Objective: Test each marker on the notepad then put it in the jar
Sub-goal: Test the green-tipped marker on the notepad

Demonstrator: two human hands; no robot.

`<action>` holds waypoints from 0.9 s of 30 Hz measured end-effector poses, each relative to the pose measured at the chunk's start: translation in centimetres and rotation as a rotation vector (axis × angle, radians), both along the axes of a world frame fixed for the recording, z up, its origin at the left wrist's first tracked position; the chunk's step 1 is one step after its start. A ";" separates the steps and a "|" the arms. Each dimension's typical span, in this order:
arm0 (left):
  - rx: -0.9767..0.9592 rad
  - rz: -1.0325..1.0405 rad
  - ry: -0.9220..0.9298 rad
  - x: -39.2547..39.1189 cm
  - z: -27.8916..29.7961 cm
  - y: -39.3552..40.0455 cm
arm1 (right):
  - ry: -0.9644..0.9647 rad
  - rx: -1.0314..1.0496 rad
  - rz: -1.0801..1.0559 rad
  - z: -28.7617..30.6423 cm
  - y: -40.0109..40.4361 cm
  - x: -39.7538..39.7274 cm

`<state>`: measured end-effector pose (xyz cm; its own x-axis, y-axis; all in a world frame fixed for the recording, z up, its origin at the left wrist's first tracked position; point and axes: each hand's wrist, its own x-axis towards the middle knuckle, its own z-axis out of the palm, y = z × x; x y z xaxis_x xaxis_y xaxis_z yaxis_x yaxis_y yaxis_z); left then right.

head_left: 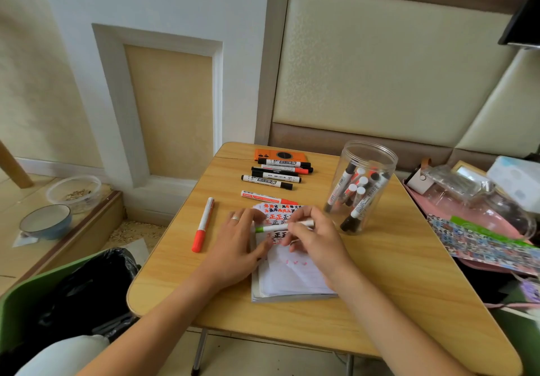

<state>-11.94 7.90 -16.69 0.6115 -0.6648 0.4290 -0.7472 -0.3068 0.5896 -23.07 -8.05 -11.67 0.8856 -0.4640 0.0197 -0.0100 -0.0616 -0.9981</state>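
Right hand (314, 236) pinches the green marker (285, 226), lying almost level across the notepad (292, 276), green end toward the left hand (236, 244) (flat, fingers straight, pinning the page). Jar (362, 185) stands just right, nearest the gripping hand.

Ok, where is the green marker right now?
In the head view, the green marker lies across the notepad at table centre, gripped by the right hand, its green end beside the left hand.
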 end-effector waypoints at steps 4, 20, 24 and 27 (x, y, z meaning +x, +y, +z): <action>0.127 0.051 -0.005 0.0 -0.1 -0.1 | -0.110 -0.112 -0.117 1.9 -1.7 0.1; 0.294 0.061 0.030 -0.2 0.2 -0.4 | -0.390 -1.189 -0.721 13.8 -8.1 -1.1; 0.313 0.063 0.032 -0.1 0.3 -0.4 | 0.036 -1.226 -0.520 12.6 -9.6 0.0; 0.322 0.062 0.036 -0.2 0.4 -0.4 | 0.262 -1.270 -0.420 11.8 -10.2 0.4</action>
<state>-12.15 7.46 -16.29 0.6659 -0.7238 0.1806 -0.7019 -0.5258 0.4804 -22.68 -18.21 0.12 0.7274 -0.4852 0.4853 -0.4337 -0.8731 -0.2228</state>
